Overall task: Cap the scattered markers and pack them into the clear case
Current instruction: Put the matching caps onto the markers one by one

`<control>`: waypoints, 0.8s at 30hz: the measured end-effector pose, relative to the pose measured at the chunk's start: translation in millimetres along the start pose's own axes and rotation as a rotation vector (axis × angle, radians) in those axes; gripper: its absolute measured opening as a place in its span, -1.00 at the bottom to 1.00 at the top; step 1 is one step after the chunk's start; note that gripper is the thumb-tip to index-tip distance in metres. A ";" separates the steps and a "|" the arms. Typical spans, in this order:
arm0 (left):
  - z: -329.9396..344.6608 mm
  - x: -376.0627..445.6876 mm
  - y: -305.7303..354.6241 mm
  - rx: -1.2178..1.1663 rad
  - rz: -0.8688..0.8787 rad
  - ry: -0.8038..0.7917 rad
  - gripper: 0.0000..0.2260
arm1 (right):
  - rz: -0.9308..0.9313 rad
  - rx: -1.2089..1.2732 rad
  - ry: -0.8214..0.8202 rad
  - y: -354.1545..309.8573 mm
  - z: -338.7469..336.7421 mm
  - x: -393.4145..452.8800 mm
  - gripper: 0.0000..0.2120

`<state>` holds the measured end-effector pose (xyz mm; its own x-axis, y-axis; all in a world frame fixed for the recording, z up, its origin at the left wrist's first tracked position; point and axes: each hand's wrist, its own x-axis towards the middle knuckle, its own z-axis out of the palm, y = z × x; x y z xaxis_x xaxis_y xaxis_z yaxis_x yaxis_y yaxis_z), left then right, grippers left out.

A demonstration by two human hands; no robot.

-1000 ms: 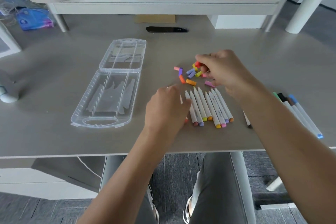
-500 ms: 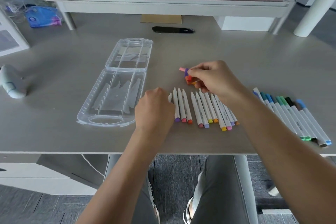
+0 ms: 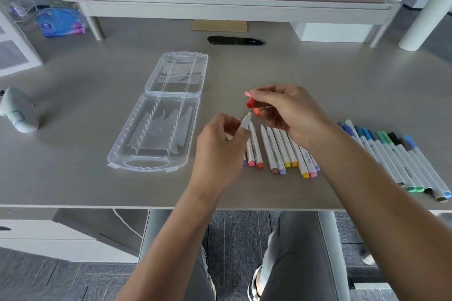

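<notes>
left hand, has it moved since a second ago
Yes. The left hand has lifted a white marker off the row of markers, toward the right hand.

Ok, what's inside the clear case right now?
No markers. The clear case lies open on the desk, and both halves show only ribbed dividers and glare. Nothing hides its inside; the uncapped markers all lie outside it.

The bench point(image 3: 318, 76) is finished in a smooth, matt grey laminate. The clear case point(image 3: 156, 129) is moulded from transparent, glossy plastic, its ribs catching light. The markers point(image 3: 276, 151) are seen to have smooth white plastic barrels with a slight sheen and coloured plastic ends. A glossy black object point(image 3: 234, 40) is set further back, and a blue packet point(image 3: 61, 22) is wrapped in shiny film.
</notes>
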<state>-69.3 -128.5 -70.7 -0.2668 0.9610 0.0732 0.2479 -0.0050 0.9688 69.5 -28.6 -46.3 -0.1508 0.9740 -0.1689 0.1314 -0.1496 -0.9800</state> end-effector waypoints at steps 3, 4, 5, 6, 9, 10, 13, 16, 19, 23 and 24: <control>1.1 3.1 -4.6 -0.032 -0.002 0.027 -0.95 | -0.036 -0.058 0.018 1.0 -0.3 -4.7 -0.85; 1.4 3.9 -5.2 -0.037 -0.002 0.029 -0.95 | -0.053 -0.057 0.036 0.4 -1.6 -5.9 -0.86; 1.8 4.8 -6.1 -0.040 -0.004 0.028 -0.95 | -0.070 -0.058 0.049 -0.6 -3.4 -6.8 -0.87; 2.0 5.5 -6.4 -0.042 -0.005 0.023 -0.95 | -0.083 -0.075 0.045 -1.8 -5.5 -7.3 -0.88; 2.9 7.7 -8.4 -0.071 -0.010 -0.008 -0.95 | -0.100 -0.155 -0.009 -3.6 -6.5 -10.8 -0.88; 3.4 8.0 -9.1 -0.088 -0.015 -0.015 -0.95 | -0.113 -0.156 -0.004 -3.2 -6.1 -11.2 -0.89; 3.8 7.7 -11.0 -0.128 -0.033 -0.013 -0.95 | -0.135 -0.092 0.054 -3.9 -7.2 -11.4 -0.91; 3.3 7.4 -11.6 -0.138 -0.040 -0.015 -0.96 | -0.106 -0.113 0.019 -4.0 -9.7 -9.8 -0.89; 3.8 8.5 -11.3 -0.127 -0.041 -0.018 -0.95 | -0.110 -0.179 -0.059 -2.1 -8.4 -11.4 -0.87; 0.9 6.8 -6.8 -0.182 -0.064 -0.010 -0.96 | -0.146 -0.192 -0.067 -0.6 -4.0 -16.6 -0.87; -0.2 6.0 -5.2 -0.202 -0.077 -0.014 -0.95 | -0.155 -0.189 -0.060 0.1 -2.6 -17.2 -0.87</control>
<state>-72.4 -122.8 -75.2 -0.2646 0.9643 -0.0049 0.0355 0.0148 0.9993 74.7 -44.9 -43.2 -0.2406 0.9702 -0.0291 0.2822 0.0413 -0.9585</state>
